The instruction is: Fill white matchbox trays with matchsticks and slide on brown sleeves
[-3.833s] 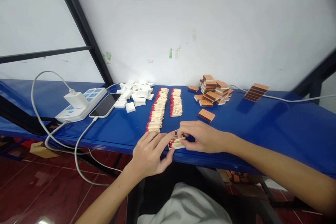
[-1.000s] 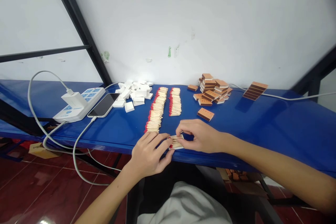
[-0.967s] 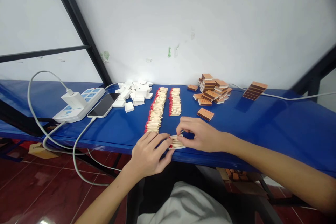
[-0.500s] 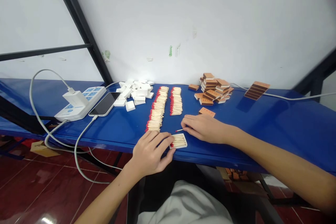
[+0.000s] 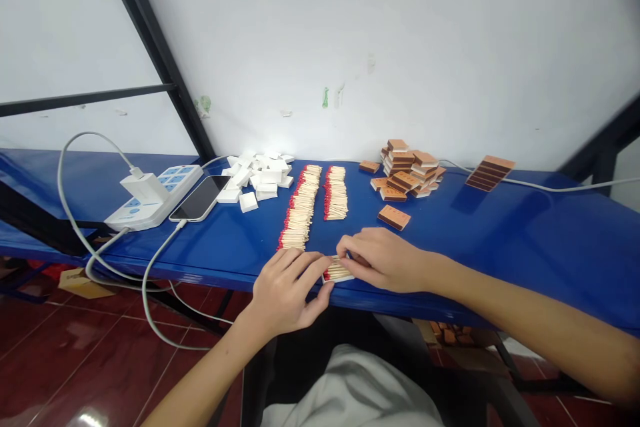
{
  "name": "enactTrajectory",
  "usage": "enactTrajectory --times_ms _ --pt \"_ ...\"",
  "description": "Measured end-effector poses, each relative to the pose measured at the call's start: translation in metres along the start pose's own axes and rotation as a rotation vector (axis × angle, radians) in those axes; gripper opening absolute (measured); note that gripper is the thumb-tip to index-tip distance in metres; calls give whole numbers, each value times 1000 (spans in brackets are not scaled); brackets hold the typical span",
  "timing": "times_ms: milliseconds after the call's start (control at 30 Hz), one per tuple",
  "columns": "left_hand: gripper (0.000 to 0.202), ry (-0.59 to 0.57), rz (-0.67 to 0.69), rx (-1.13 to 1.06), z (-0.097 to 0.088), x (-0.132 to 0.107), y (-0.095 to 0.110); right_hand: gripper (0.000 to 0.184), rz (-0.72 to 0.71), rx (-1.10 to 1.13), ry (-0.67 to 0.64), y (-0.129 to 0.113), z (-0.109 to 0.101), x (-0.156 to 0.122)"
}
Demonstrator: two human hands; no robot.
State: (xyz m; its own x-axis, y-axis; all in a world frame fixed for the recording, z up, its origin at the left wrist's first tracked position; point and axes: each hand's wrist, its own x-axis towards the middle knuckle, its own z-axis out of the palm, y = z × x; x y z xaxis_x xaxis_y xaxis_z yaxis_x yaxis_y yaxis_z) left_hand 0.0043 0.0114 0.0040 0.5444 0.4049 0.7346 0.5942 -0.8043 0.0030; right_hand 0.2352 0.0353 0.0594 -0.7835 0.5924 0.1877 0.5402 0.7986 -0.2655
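A small white matchbox tray (image 5: 345,278) with a row of red-headed matches (image 5: 337,269) in it lies near the table's front edge. My left hand (image 5: 286,288) grips the tray's left end between thumb and fingers. Over the tray's right part, my right hand (image 5: 383,259) is closed in a pinch, its fingertips at the matches; the match in them is mostly hidden. Just behind the tray are a long row of loose matches (image 5: 301,207) and a shorter row (image 5: 335,193), red heads to the left.
White empty trays (image 5: 260,173) lie piled at the back left, beside a phone (image 5: 200,198) and a power strip (image 5: 155,197) with cables. Brown matchboxes (image 5: 407,170) are heaped at the back right; one matchbox (image 5: 394,217) lies nearer. A striped brown card (image 5: 490,172) stands further right.
My right hand has moved left and toward me, bringing a match from behind the tray to over it. My left hand has stayed on the tray.
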Motion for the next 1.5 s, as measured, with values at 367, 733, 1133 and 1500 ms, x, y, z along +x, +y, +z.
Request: enactTrajectory --times_ms 367,733,1133,1500 --pt "26 18 10 -3 -1 2 1 29 640 -646 115 43 -26 -10" --pt "24 59 -100 -43 -2 1 1 11 -20 -224 -82 7 -16 -5" --pt "24 74 -86 -50 -2 2 1 17 -63 -104 -21 7 -14 -7" --pt "27 12 -74 -107 -3 1 -2 21 7 -23 7 11 -13 -7"
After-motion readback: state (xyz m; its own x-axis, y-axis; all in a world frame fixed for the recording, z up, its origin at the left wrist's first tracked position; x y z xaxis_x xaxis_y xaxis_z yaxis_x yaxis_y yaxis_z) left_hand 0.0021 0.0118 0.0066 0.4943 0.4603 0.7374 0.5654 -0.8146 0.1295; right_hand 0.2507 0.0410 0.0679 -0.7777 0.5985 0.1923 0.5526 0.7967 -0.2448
